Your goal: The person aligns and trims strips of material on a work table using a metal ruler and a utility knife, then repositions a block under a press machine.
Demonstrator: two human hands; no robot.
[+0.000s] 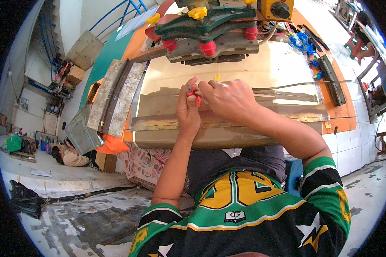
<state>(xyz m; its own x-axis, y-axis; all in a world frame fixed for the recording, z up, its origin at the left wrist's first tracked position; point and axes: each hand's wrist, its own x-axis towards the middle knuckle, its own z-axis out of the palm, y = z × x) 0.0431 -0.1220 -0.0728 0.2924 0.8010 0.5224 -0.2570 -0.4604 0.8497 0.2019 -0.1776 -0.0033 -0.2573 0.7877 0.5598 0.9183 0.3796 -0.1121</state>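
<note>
In front of me, over a glossy tan sheet, my two hands meet. My left hand is closed around a small bright red piece, its thumb and fingers pointing upward; the exact kind of the piece is not clear. My right hand is closed with curled fingers, and its fingertips are at the red piece. Whatever they pinch is hidden. Below the hands, a long worn wooden bar lies across the near side of the sheet. A long thin dark strip extends to the right behind my right wrist.
A green metal machine head with yellow knobs and red feet overhangs the sheet. A yellow box with a black dial adjoins it. Flat metal-edged boards stand at left; a dark bar lies right. Another person is low at far left.
</note>
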